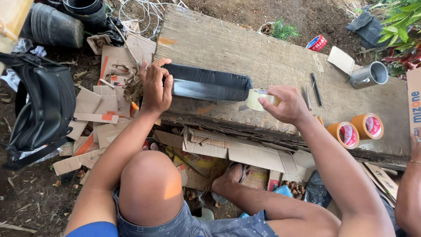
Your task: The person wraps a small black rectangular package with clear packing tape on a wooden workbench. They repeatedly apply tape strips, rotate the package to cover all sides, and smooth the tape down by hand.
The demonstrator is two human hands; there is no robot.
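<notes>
Left hand (pixel 155 87) clamps down on the near end of the black box (pixel 209 83), which lies flat across the wooden board (pixel 272 57). Right hand (pixel 287 105) pinches a clear tape roll (pixel 256 99) tight at the box's other end, touching it. Two orange tape rolls (pixel 356 130) sit further right, a metal cup (pixel 369 74) beyond.

Four tape rolls — two orange (pixel 346 134), one red (pixel 317 43), one clear (pixel 256 99) — one metal cup (pixel 368 75).
</notes>
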